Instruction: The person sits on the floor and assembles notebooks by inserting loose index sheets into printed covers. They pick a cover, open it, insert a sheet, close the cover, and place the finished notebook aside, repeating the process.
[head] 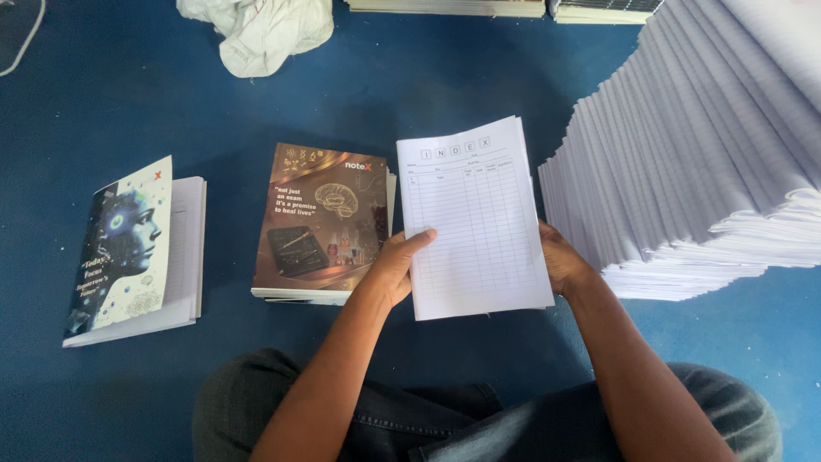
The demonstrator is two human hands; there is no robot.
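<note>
**Over the lap: both hands on a sheaf of ruled pages**

At centre frame, a sheaf [477,218] of white pages is held up above the blue floor [103,94], its top page a printed table of ruled rows. Left hand [396,265] grasps its left edge, at 9 o'clock of the sheaf, thumb laid across the front of the page. Right hand [560,261] grasps the right edge at 3 o'clock; its fingers are mostly hidden behind the paper. Sheaf tilts slightly, top leaning toward 1 o'clock.

At 9 o'clock of the sheaf, just beside it: a stack of notebooks [321,221] with a brown cover showing a brain and lab glassware. The sheaf's left edge overlaps the stack's right side in view; cannot tell whether they touch.

Farther out at 9 o'clock, well apart: a second notebook [128,252], cover with a blue face profile, pale pages showing along its right side.

At 3 o'clock, near the right hand: a tall fanned pile [701,145] of white lined sheets, slumping toward 7 o'clock.

At 11 o'clock, top edge: crumpled white cloth [261,30]. At 12 o'clock: more paper stacks [445,7], cut off by the frame.

At 6 o'clock: the person's knees in dark jeans [410,411].
</note>
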